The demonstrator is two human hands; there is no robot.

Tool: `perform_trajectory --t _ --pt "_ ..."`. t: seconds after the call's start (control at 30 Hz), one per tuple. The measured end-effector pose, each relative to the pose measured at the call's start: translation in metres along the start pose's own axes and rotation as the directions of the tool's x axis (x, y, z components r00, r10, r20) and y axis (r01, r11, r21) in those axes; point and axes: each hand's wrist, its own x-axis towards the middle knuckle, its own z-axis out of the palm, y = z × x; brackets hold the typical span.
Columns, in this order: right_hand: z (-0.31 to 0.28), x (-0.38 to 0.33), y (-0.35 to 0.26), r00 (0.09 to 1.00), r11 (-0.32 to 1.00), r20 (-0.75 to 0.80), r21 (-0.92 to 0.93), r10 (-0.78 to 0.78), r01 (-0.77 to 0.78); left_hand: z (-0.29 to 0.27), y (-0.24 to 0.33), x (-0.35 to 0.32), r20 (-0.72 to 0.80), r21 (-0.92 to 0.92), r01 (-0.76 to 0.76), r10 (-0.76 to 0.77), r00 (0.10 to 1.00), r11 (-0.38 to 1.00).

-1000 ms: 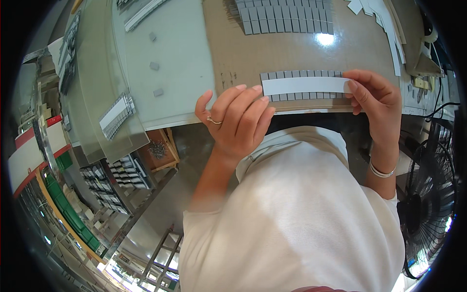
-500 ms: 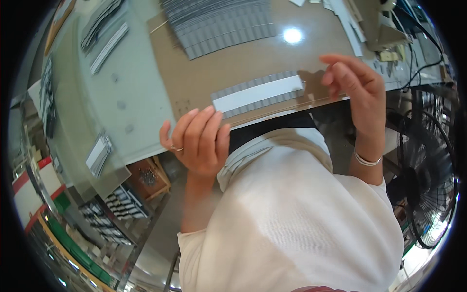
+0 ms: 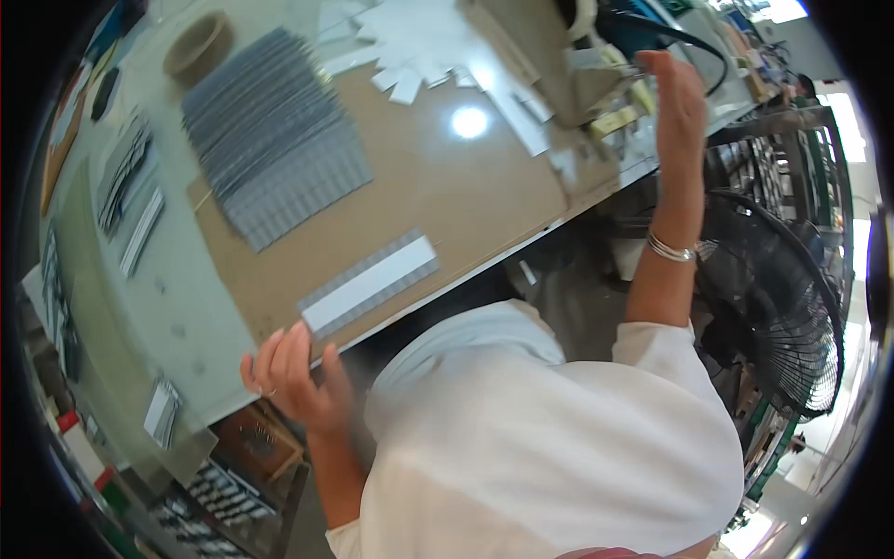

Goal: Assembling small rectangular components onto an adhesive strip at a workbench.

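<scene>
A grey ribbed strip with a white band [image 3: 372, 282] along its middle lies on the brown board [image 3: 475, 214], near the table's front edge. At its left end, my left hand [image 3: 300, 380] is open, with fingers stretched out and fingertips beside the strip's corner. My right hand [image 3: 678, 107] is extended to the far right, over the cluttered end of the table. Its visible fingers point left and look apart, and I see nothing held in them. Yellow pieces [image 3: 622, 119] and a brown box-like holder [image 3: 573, 88] are nearest to it.
A large stack of grey ribbed strips [image 3: 275, 140] stands left of centre. White strips and sheets [image 3: 419, 42] lie at the back. A roll of tape [image 3: 198, 47] sits at the far left. A black fan [image 3: 768, 307] stands right of the table, and smaller strip piles [image 3: 126, 177] lie at left.
The view has swung to the right. My right hand has moved away from the strip's right end toward the clutter at the far right. My left hand stays by the strip's left end.
</scene>
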Motion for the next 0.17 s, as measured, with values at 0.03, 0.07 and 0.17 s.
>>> perform_trajectory --t 0.03,0.07,0.17 --pt "0.000 0.007 -0.004 0.976 0.974 0.050 0.070 0.211 -0.214 0.001 0.000 0.002 0.024 0.003 0.011 -0.011 1.000 1.000" --pt "0.000 0.013 0.011 0.935 0.923 0.137 0.170 0.326 -0.346 0.001 0.000 0.003 0.011 -0.010 0.006 -0.006 1.000 1.000" --pt "0.008 0.040 0.035 0.766 0.801 0.484 0.196 0.422 -0.565 0.005 -0.003 0.002 0.025 -0.029 0.006 -0.005 1.000 1.000"
